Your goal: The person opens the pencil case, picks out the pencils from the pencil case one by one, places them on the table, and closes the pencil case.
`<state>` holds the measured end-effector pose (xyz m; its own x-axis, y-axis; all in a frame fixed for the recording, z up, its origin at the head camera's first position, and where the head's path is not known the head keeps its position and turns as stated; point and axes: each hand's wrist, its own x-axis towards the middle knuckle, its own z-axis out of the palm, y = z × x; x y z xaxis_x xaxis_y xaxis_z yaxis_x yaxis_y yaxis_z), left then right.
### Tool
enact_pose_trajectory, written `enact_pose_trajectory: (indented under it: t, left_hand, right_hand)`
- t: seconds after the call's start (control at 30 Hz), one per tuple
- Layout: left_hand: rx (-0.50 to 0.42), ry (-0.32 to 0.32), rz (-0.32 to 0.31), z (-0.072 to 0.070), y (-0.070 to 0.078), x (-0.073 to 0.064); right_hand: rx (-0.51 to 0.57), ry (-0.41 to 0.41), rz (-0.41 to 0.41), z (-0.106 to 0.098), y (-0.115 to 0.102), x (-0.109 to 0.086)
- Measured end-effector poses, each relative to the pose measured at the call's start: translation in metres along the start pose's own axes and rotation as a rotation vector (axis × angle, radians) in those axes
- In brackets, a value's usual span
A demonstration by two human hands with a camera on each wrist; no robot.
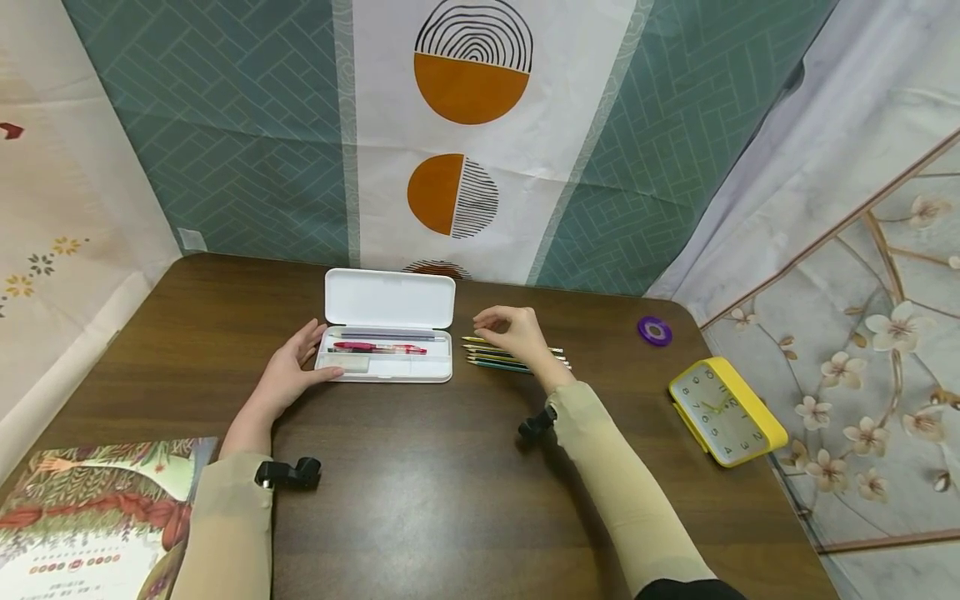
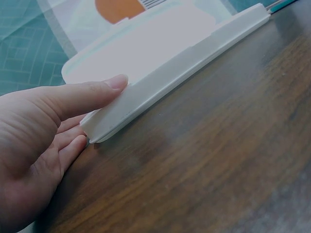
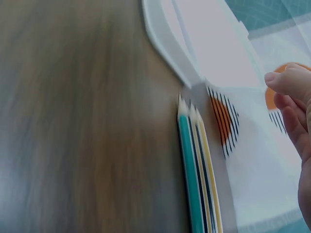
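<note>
A white pencil case [image 1: 384, 368] lies on the table with its lid [image 1: 390, 300] raised at the back. Inside are a red pen [image 1: 378, 347], a long pencil [image 1: 386, 336] and a pale eraser-like block [image 1: 342, 362]. My left hand [image 1: 288, 371] holds the case's left end, the thumb [image 2: 104, 92] on its front wall and the fingers beyond the end. Several colored pencils [image 1: 498, 364] lie side by side just right of the case, teal and yellow ones showing [image 3: 188, 160]. Above them hovers my right hand [image 1: 517, 333], fingers loosely bent, nothing visible in it.
At the right stand a yellow alarm clock [image 1: 723, 412] and, behind it, a purple round object [image 1: 655, 331]. An illustrated booklet [image 1: 97, 517] lies at the front left. Patterned cloth [image 1: 247, 125] hangs behind the table [image 1: 412, 500].
</note>
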<state>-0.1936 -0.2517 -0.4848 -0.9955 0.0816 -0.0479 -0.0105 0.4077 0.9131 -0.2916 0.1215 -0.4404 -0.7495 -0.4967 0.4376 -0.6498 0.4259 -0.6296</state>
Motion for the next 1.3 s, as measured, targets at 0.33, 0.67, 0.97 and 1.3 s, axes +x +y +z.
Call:
enact_pose_trajectory:
  t: [0.33,0.67,0.97,1.3]
  left_hand:
    - [-0.009,0.001,0.006,-0.001,-0.002,0.0]
    - [-0.008,0.007,0.008,0.001,-0.001,0.0]
    - [-0.012,0.007,0.001,0.002,0.0,-0.002]
    - [-0.015,0.011,0.006,0.002,-0.001,-0.001]
  right_hand:
    - [0.03,-0.018,0.057,0.039,-0.017,0.03]
    - [-0.02,-0.104,0.096,0.064,-0.019,0.04]
    - [-0.058,-0.187,0.135,0.075,-0.016,0.039]
    - [-0.102,-0.271,0.172,0.078,-0.02,0.038]
